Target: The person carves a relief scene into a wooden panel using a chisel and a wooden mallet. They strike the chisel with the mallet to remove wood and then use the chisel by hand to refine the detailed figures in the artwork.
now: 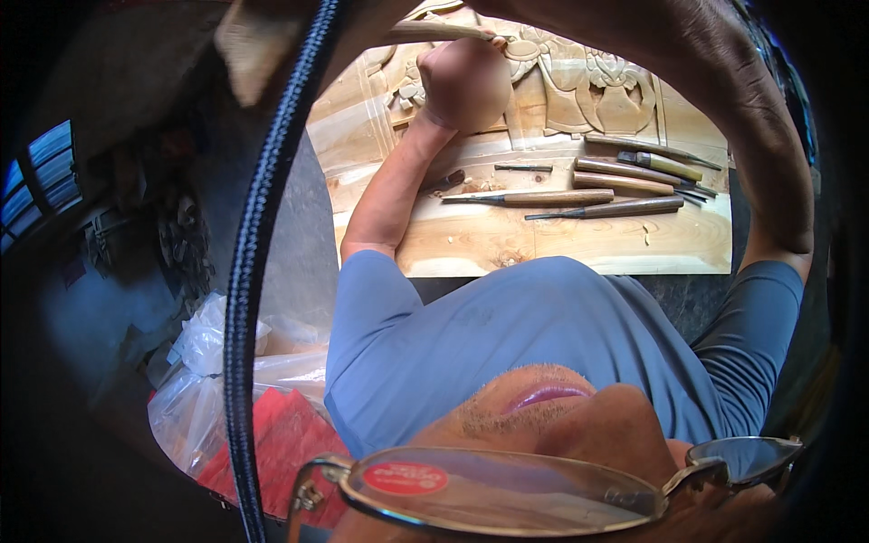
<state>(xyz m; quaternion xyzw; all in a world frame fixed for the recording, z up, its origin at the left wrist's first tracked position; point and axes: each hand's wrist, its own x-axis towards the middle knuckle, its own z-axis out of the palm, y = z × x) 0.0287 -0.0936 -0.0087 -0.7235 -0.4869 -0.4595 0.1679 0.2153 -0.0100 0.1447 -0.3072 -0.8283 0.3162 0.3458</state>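
My left hand (466, 83) is blurred and closed at the far side of a pale wooden panel (634, 244) with carved relief figures (615, 86). A wooden tool handle (430, 33) passes along the top of that fist; its working end is hard to make out. My right forearm (724, 72) rises close to the camera and bends along the upper edge, where the fingers cannot be made out. On the panel's near part lie several wood-handled carving chisels (566, 197), nearest to my left forearm. A short dark metal piece (523, 167) rests beside them.
A braided black cord (249, 271) hangs across the left of the view. A blurred tan shape (249, 54) stands at the upper left. A clear plastic bag (186, 425) and a red sheet-like thing (272, 443) lie left of my body. A window (50, 172) shows farther left.
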